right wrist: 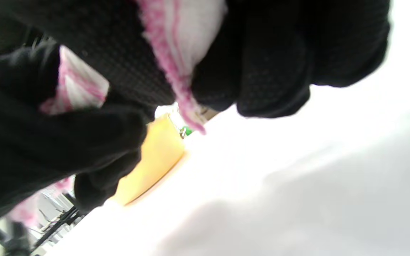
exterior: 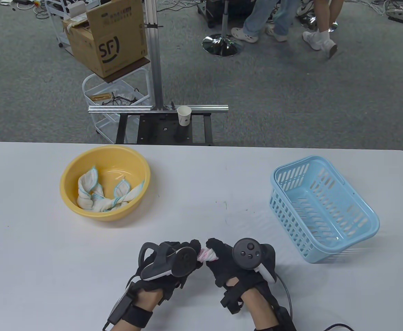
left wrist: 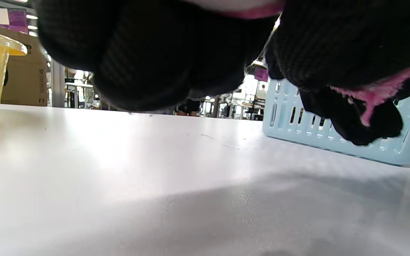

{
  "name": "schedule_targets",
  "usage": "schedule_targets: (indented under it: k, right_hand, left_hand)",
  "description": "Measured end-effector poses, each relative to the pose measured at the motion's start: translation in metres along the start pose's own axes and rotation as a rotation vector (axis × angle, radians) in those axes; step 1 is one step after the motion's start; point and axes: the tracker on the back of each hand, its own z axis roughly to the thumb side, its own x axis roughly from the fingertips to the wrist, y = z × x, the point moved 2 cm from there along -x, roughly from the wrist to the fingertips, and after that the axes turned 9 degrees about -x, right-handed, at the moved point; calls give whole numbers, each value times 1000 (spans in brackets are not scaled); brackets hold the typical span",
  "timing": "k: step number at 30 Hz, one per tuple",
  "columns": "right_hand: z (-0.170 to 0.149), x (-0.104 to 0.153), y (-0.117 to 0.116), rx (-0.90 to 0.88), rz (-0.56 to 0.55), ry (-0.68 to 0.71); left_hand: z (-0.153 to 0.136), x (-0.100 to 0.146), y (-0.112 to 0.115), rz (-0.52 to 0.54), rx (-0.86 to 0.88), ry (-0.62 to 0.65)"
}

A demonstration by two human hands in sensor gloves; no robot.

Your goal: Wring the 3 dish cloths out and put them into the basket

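Pink-edged cloth (exterior: 206, 255) twisted between both fists; two blue-edged cloths (exterior: 100, 194) (bowl); blue basket (exterior: 322, 207) empty.

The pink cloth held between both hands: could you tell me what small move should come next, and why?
Probably carry the pink cloth right and drop it into the blue basket. Both the left hand and right hand grip it tightly twisted, the basket holds nothing, and two cloths wait in the yellow bowl.

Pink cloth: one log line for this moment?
pink cloth gripped by left hand and right hand | basket empty | two cloths in bowl
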Motion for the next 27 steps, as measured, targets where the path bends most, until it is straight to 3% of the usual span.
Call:
schedule_targets:
  k: [8,15,22,27]
  right_hand:
    - [5,11,51,86,-299,79]
    - [13,26,106,87,-503,48]
    - [2,38,170,116,-635,-204]
    - [-24,47,198,63,-691,-414]
  left_hand:
    - [-26,5,-13,57,75,-82]
    - [-55,10,-3,58,190,-165]
    - [-55,7,7,32,212,-163]
    - [-58,6,14,9,241,-170]
